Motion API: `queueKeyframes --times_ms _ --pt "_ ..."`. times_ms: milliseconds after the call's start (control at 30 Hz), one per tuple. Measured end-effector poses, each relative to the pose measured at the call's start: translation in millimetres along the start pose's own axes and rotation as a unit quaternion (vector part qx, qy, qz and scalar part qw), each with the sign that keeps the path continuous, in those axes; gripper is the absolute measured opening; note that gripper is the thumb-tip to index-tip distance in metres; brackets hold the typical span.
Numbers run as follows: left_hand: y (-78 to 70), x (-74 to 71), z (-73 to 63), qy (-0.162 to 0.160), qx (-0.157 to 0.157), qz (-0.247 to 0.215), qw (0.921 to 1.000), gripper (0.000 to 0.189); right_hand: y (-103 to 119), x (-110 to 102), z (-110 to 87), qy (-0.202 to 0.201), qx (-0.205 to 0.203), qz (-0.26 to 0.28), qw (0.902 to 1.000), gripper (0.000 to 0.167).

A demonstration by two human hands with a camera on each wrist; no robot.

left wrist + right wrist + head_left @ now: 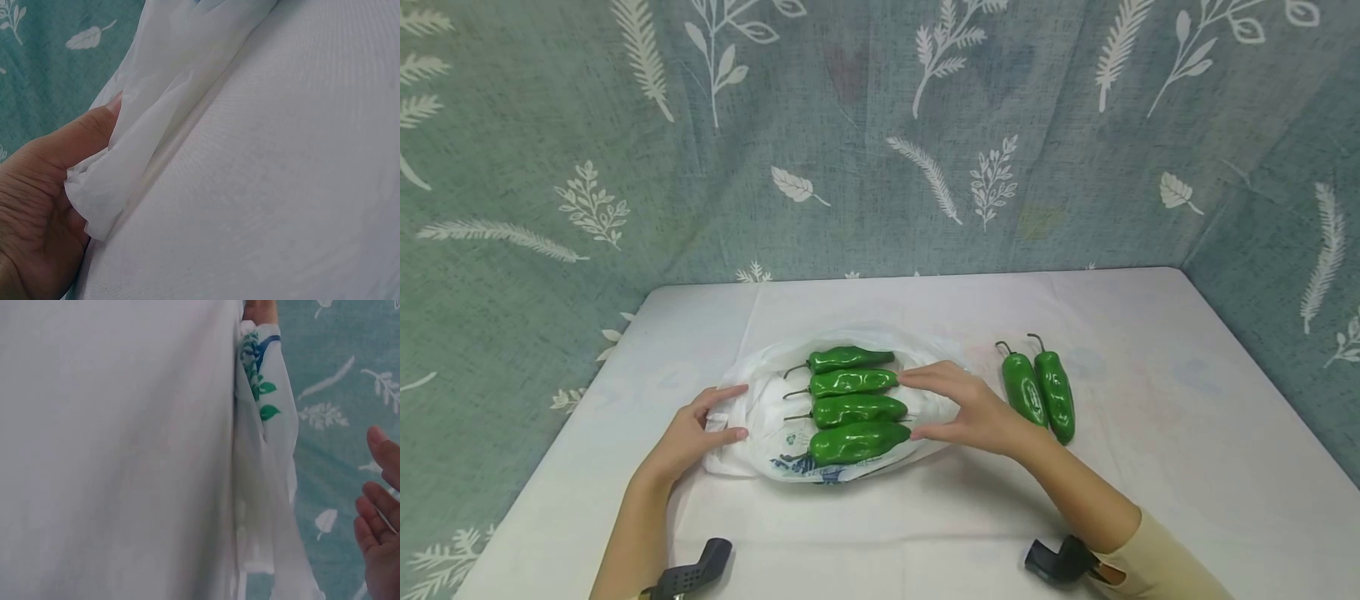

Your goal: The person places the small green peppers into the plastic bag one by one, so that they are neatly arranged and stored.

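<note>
A white plastic bag (781,398) lies open on its side on the table. Several green chili peppers (857,408) rest in a row on it, stems pointing left. At the bag's left end, my left hand (688,425) holds the plastic between thumb and fingers. The left wrist view shows the thumb of that left hand (50,181) against the crumpled white plastic (137,137). My right hand (966,408) is by the pepper tips, thumb and fingers apart. In the right wrist view, the right hand (384,519) has nothing between its fingers.
Two more green peppers (1037,392) lie side by side right of the bag, partly behind my right forearm. A white cloth covers the table (1150,400). Leaf-patterned green fabric (865,167) hangs behind and beside it.
</note>
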State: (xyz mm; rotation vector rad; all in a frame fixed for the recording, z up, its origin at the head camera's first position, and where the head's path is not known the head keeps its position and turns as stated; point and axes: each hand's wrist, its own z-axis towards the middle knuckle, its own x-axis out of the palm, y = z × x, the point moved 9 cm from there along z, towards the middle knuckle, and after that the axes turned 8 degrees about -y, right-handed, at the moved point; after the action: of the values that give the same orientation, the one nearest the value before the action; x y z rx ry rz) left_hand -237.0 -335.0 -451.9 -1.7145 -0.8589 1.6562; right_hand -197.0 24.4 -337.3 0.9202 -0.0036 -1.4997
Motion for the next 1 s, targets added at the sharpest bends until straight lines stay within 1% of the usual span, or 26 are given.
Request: queueKeyframes --times_ms 133,367,467,667,867,933,1000 --pt "-0.1 -1.2 -0.3 -0.001 0.001 -0.002 1.0 0.075 -2.8 -11.8 -4.5 -0.013 0.004 -0.012 0.9998 0.065" --pt "-1.6 -2.7 -2.1 -0.002 0.007 -0.01 0.9999 0.074 -4.1 -30.9 -11.1 -0.04 -0.015 -0.032 0.9986 0.067" --pt "-1.2 -2.5 -1.8 -0.003 0.004 -0.005 1.0 0.075 -4.8 -41.3 -15.6 -0.056 -0.014 -0.04 0.9975 0.069" --pt "-0.2 -1.7 -1.2 -0.004 -0.003 -0.002 1.0 0.076 -11.1 -62.0 -27.2 -0.081 0.006 -0.056 0.9952 0.07" --pt "-0.8 -1.5 -1.6 -0.001 -0.004 -0.005 1.0 0.076 -15.0 -79.7 -38.3 -0.098 0.015 -0.064 0.993 0.068" --pt "-1.8 -1.5 -1.7 -0.002 0.0 -0.008 1.0 0.075 -17.4 -85.2 -42.8 -0.101 0.025 -0.068 0.9923 0.069" --pt "-2.8 -1.6 -2.1 -0.002 0.003 -0.01 0.9999 0.075 -20.7 -90.1 -47.4 -0.098 0.044 -0.077 0.9912 0.072"
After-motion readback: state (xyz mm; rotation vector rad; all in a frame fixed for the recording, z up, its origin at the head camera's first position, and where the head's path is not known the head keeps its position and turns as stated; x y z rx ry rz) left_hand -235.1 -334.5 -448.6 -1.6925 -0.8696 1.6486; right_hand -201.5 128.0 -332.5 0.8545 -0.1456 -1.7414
